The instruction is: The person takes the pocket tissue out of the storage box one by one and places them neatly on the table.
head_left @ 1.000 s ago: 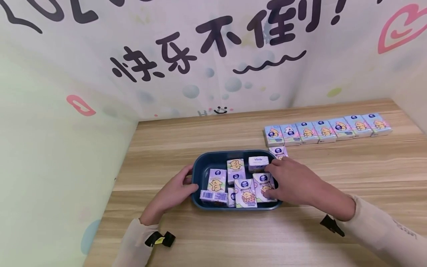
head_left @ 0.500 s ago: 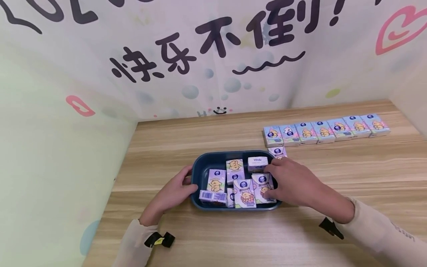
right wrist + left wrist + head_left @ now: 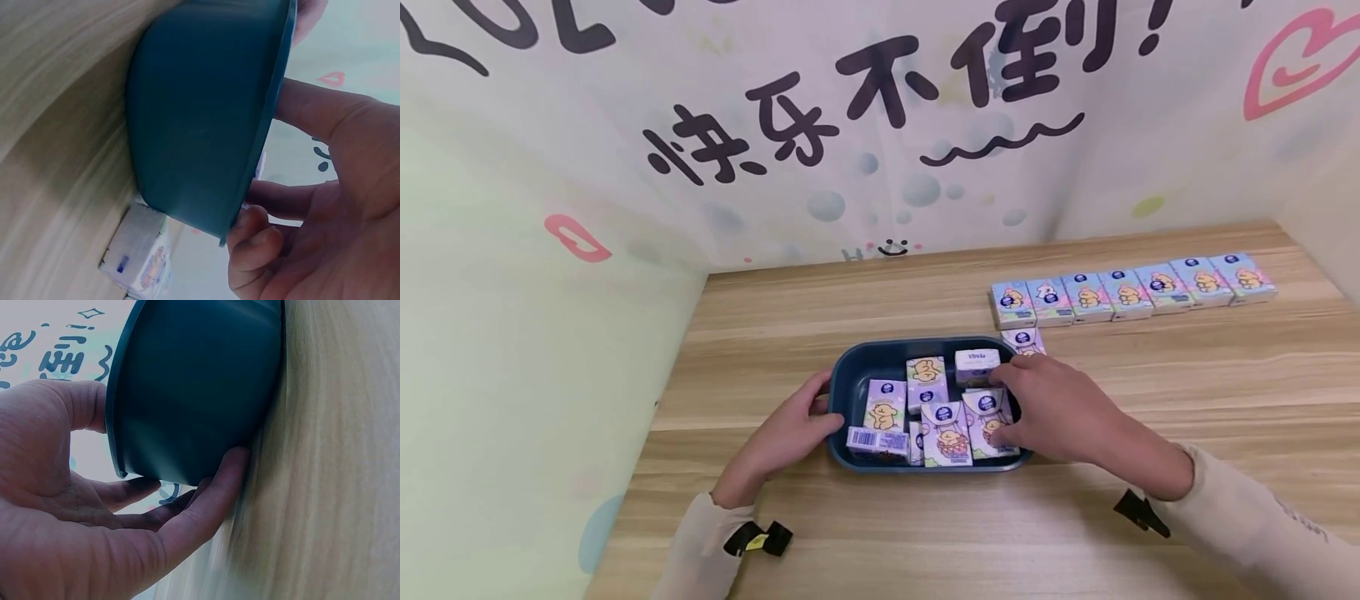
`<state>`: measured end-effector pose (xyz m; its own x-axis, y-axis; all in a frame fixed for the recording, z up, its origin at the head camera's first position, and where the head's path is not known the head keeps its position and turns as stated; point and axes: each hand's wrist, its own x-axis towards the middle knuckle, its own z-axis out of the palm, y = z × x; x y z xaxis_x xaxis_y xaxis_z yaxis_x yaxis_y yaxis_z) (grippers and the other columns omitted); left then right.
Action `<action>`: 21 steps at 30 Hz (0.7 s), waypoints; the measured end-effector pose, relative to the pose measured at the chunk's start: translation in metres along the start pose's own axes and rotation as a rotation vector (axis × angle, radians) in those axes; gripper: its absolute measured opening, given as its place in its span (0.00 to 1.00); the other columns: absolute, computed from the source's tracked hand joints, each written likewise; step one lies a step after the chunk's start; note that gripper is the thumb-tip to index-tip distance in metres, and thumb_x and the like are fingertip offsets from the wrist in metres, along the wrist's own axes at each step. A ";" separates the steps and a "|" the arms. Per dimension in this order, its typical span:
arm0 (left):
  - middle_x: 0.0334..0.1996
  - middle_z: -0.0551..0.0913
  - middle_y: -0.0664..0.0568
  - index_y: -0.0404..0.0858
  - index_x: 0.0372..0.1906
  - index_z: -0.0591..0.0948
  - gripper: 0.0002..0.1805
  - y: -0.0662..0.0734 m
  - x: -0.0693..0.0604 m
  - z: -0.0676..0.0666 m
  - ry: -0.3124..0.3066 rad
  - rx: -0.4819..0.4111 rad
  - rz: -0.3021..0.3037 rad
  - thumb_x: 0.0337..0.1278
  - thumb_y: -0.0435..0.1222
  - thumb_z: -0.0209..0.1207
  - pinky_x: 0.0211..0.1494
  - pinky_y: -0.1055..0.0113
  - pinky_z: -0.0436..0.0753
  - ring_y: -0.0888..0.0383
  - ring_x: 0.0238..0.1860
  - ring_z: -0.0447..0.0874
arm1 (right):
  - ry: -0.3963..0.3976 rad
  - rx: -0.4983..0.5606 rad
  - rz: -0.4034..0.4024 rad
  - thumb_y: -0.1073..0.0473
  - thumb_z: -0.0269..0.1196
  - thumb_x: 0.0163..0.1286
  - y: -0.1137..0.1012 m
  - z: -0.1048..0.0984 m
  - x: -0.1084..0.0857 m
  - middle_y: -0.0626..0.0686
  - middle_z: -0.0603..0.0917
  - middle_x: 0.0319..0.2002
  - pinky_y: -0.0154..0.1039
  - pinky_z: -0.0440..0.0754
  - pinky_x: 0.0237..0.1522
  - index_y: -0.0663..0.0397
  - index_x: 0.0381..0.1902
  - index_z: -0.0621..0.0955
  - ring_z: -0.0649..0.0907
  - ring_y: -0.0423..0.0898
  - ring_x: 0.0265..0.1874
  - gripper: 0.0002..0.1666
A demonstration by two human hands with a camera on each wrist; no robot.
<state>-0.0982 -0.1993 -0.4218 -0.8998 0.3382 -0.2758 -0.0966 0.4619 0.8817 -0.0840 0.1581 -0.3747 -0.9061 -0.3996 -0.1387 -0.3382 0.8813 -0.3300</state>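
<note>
Between left grip, clamped on it, and right grip, hold unclear: blue tray.

Head view downward — wrist views close, seemingly sideways, sharing tub.

Tub dark blue; packets lilac, cartoon-printed; sleeve beige, lettering apparently grey.

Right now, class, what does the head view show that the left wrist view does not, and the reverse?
Only the head view: the right hand, the small packs in the blue tub, and the row of seven blue packs. Only the left wrist view: the tub's broad outer wall beside the left hand. Both: the left hand, the tub, the wooden tabletop and the lettered backdrop.
</note>
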 end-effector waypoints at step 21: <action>0.75 0.73 0.34 0.34 0.84 0.64 0.36 -0.001 -0.001 -0.001 -0.011 -0.006 0.008 0.76 0.31 0.58 0.66 0.46 0.87 0.38 0.69 0.80 | -0.026 0.364 0.009 0.50 0.83 0.63 0.016 -0.004 0.003 0.49 0.86 0.38 0.40 0.81 0.33 0.59 0.51 0.88 0.81 0.48 0.37 0.26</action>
<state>-0.0980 -0.2006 -0.4217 -0.8958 0.3505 -0.2731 -0.0923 0.4545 0.8860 -0.0930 0.1717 -0.3766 -0.9002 -0.4027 -0.1656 -0.2134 0.7395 -0.6384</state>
